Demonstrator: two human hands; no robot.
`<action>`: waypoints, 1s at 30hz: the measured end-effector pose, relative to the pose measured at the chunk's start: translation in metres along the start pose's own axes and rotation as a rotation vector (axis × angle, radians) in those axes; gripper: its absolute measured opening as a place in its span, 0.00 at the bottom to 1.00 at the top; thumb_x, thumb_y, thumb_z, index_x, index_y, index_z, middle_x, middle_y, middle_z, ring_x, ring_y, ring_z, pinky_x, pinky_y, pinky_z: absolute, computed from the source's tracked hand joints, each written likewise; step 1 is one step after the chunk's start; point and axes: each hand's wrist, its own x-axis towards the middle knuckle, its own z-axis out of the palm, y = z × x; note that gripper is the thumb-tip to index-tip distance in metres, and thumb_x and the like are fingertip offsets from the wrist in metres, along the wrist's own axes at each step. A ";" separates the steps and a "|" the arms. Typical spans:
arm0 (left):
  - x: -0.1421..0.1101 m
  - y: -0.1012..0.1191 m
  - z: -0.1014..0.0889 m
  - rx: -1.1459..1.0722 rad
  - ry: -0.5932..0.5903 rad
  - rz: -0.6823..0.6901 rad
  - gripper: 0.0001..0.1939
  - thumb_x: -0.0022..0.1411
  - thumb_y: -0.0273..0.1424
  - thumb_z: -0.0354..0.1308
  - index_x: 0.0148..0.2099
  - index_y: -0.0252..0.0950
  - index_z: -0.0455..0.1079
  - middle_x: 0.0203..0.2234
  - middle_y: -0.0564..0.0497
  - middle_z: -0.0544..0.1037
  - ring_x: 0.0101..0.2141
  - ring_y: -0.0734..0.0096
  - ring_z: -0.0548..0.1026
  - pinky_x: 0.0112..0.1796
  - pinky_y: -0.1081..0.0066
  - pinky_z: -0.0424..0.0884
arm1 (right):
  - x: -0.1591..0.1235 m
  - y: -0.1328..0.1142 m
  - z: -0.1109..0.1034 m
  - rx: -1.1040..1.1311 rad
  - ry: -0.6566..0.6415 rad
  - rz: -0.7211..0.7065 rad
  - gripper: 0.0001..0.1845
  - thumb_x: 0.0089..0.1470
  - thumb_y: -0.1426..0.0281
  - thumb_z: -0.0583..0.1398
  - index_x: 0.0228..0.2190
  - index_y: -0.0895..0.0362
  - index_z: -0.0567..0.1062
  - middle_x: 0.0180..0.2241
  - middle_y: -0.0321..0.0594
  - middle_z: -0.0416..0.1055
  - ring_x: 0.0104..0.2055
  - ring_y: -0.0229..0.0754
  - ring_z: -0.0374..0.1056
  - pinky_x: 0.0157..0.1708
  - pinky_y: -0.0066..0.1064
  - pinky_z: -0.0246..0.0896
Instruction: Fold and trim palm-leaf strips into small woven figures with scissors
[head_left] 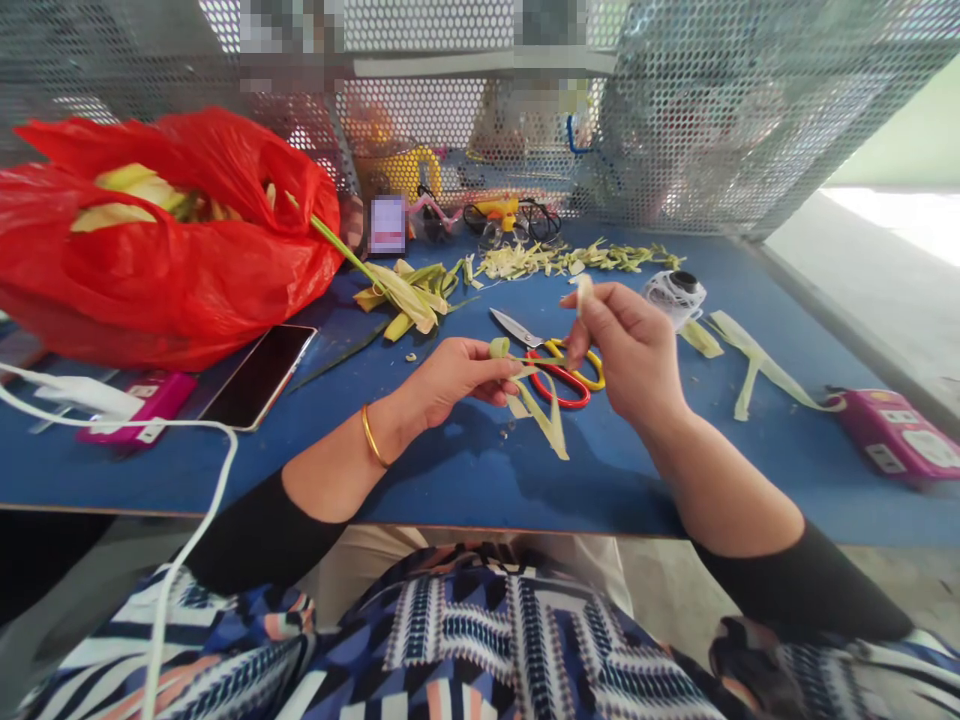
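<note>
My left hand [461, 380] is closed in a pinch on a husk strip [553, 432], pale green and like corn husk. A small curled loop stands above the thumb, and loose ends hang over the table. A thin length of the strip runs across to my right hand [637, 345], whose thumb and fingers are closed on its other end. Another pale bit of husk shows at the right thumb tip. Beneath and between the hands lie scissors [564, 385] with red and yellow handles, blades pointing away to the left, partly hidden by the right fingers.
A red plastic bag [247, 270] of husks fills the back left, near a husk bundle [412, 290]. Shredded husk pieces [525, 260] lie along the back. A phone [262, 375], white cable [225, 470], wrapped spool [675, 295] and magenta box [900, 435] occupy the blue table [450, 490].
</note>
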 end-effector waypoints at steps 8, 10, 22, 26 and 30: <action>0.000 0.000 -0.001 -0.125 -0.093 -0.134 0.06 0.59 0.22 0.62 0.29 0.29 0.77 0.18 0.51 0.77 0.18 0.78 0.71 0.27 0.73 0.74 | 0.006 0.008 -0.001 -0.042 0.025 0.067 0.18 0.57 0.54 0.62 0.27 0.53 0.66 0.18 0.27 0.65 0.18 0.32 0.62 0.23 0.27 0.61; -0.001 0.000 -0.001 -0.144 -0.134 -0.162 0.05 0.59 0.22 0.63 0.30 0.29 0.78 0.19 0.51 0.77 0.18 0.78 0.72 0.27 0.73 0.74 | 0.007 0.013 -0.004 -0.146 -0.044 0.093 0.16 0.60 0.56 0.60 0.27 0.53 0.66 0.19 0.29 0.67 0.20 0.34 0.64 0.26 0.28 0.62; 0.005 0.000 0.000 -0.287 0.068 -0.102 0.08 0.59 0.23 0.64 0.27 0.30 0.75 0.20 0.51 0.77 0.20 0.77 0.74 0.26 0.76 0.72 | -0.004 0.000 -0.009 -0.903 -0.414 -0.634 0.14 0.65 0.68 0.54 0.46 0.52 0.78 0.37 0.43 0.74 0.38 0.43 0.69 0.37 0.35 0.61; 0.006 -0.004 -0.001 -0.229 0.051 -0.094 0.09 0.57 0.25 0.67 0.25 0.29 0.73 0.18 0.52 0.74 0.19 0.79 0.71 0.25 0.77 0.70 | -0.013 0.006 0.004 -1.023 -0.500 -0.891 0.17 0.67 0.74 0.50 0.38 0.55 0.80 0.30 0.41 0.73 0.32 0.41 0.65 0.34 0.35 0.56; 0.004 -0.007 0.000 -0.155 0.031 -0.038 0.12 0.55 0.28 0.69 0.24 0.30 0.72 0.17 0.54 0.73 0.19 0.79 0.70 0.26 0.76 0.70 | -0.016 0.013 0.007 -0.886 -0.494 -0.858 0.18 0.66 0.74 0.51 0.34 0.55 0.80 0.30 0.40 0.74 0.32 0.39 0.67 0.38 0.35 0.57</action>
